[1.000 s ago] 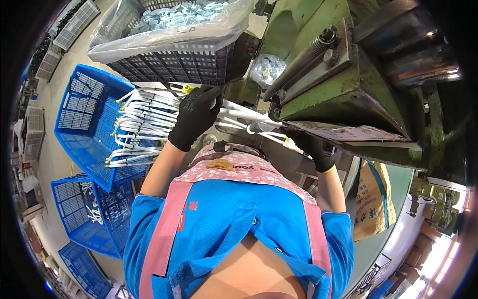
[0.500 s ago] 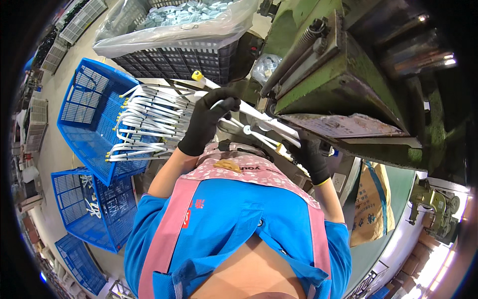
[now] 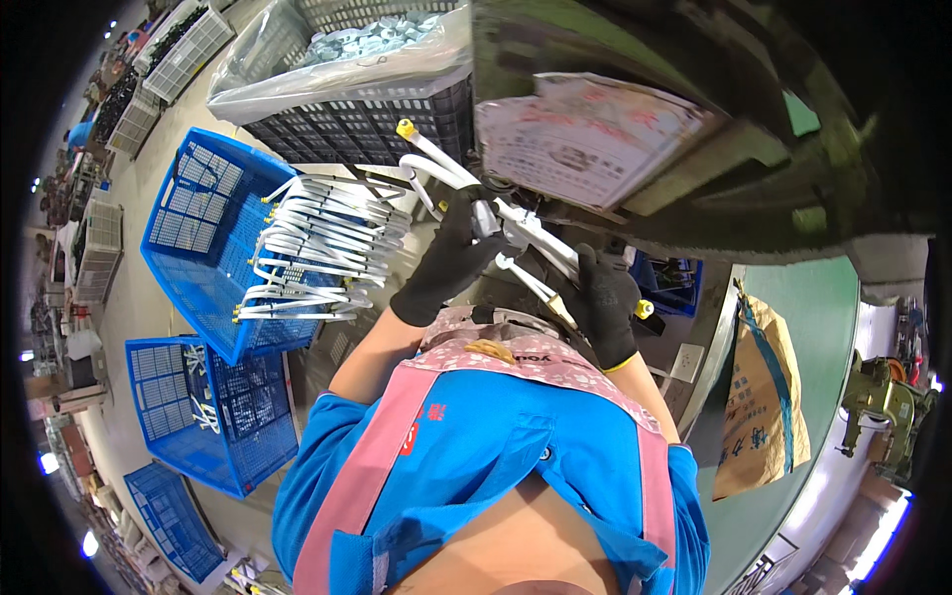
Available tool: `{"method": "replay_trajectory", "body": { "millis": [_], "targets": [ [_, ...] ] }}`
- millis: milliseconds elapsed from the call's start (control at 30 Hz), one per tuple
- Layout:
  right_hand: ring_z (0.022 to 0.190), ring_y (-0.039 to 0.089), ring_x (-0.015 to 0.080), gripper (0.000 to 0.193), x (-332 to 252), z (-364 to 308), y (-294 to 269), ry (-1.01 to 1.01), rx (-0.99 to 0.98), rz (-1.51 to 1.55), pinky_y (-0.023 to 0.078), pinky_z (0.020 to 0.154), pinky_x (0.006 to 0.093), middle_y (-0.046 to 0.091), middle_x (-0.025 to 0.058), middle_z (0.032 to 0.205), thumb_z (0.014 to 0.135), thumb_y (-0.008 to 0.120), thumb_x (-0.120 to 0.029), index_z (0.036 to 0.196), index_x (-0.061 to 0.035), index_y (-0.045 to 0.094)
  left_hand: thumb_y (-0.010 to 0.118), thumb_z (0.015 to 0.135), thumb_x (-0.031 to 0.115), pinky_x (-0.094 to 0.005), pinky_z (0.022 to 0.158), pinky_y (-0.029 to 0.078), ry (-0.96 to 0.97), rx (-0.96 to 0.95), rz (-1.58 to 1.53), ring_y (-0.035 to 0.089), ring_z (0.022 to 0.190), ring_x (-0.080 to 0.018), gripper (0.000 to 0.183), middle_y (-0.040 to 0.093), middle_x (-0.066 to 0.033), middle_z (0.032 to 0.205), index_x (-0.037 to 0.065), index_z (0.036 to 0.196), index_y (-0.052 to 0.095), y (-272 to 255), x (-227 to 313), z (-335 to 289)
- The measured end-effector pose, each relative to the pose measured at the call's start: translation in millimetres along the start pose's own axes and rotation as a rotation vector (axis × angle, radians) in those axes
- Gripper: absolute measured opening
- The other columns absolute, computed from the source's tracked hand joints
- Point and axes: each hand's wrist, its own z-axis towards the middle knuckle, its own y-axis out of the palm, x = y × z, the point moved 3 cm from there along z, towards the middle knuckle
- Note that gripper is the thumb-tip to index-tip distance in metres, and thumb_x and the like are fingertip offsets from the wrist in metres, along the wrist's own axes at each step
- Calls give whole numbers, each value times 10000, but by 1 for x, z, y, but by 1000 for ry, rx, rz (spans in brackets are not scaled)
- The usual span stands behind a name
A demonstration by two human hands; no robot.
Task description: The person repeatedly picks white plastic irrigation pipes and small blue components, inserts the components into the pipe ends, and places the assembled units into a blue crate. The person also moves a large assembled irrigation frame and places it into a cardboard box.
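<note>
A white bent-tube frame [image 3: 541, 239] with yellow end caps slants in front of my apron, under the machine. My right hand [image 3: 607, 302], in a black glove, is closed around its lower right tubes, close to a yellow cap. My left hand [image 3: 448, 263], gloved alike, is at the frame's upper middle. Its thumb and fingers are closed on a small pale piece [image 3: 484, 218] against the tubes. The piece's exact shape is partly covered by the fingers. To the left, a stack of similar white tube frames [image 3: 322, 243] lies across a blue crate [image 3: 198, 268].
A black crate [image 3: 367, 129] lined with clear plastic holds many pale pieces beyond the stack. The dark green machine [image 3: 754, 188] with a paper sheet overhangs at upper right. A brown sack [image 3: 764, 407] lies at right on a green surface. More blue crates [image 3: 223, 421] stand at lower left.
My left hand has shifted right and down along the frame and now pinches a small pale piece. My right hand is still on the lower tubes. The whole view has swung, with the machine appearing nearer.
</note>
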Motion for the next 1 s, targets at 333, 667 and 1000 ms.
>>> {"method": "replay_trajectory", "body": {
  "millis": [333,667,1000],
  "targets": [
    [749,640,308,323,5,1,0,25,31,46,497,601,406,646,90,836,694,746,-254,965,-144,609,692,772,445,-446,946,365,493,69,1109,581,965,-302,442,643,-129,963,74,1008,652,26,-1,31],
    [646,622,312,399,10,-1,6,1,172,76,471,545,412,630,99,738,670,784,-316,996,-146,629,760,657,450,-470,950,399,647,-122,1331,519,1121,-342,674,553,-178,1199,55,1176,587,1,-19,33],
    [736,618,293,410,15,6,19,-7,298,-179,491,598,409,610,69,853,619,786,-294,983,-211,615,638,687,166,-470,816,403,669,-132,1363,585,948,-296,259,632,-87,895,136,944,663,-86,-40,73]
  ]
}}
